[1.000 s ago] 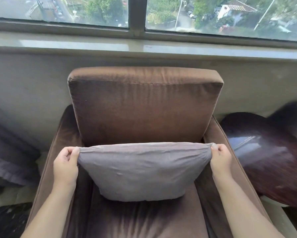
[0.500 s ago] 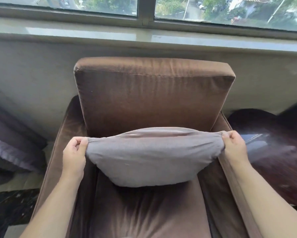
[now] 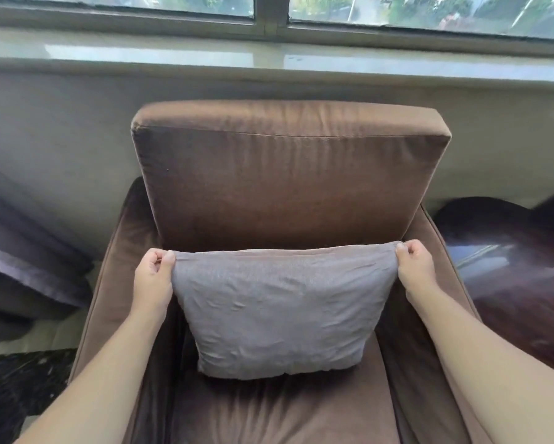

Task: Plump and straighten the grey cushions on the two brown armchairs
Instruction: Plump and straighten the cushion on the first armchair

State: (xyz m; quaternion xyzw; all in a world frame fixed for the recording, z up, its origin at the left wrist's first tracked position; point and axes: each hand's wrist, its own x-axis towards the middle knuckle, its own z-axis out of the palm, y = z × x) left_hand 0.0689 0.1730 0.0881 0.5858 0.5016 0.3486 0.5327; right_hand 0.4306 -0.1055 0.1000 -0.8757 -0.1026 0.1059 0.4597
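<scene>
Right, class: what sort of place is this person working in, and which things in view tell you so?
Probably a home sitting room. A brown armchair holding a grey cushion stands below a wide window, with a dark wooden side table beside it.

both hands (image 3: pixel 283 277) pinch grey cushion (image 3: pixel 278 312) top corners, upright on brown armchair (image 3: pixel 288 187).

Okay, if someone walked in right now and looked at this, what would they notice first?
The grey cushion at centre, held upright on the brown armchair by its top corners, the left hand and right hand pinching one each. Behind the chair, a bright window sill; to its right, a dark glossy table.
</scene>
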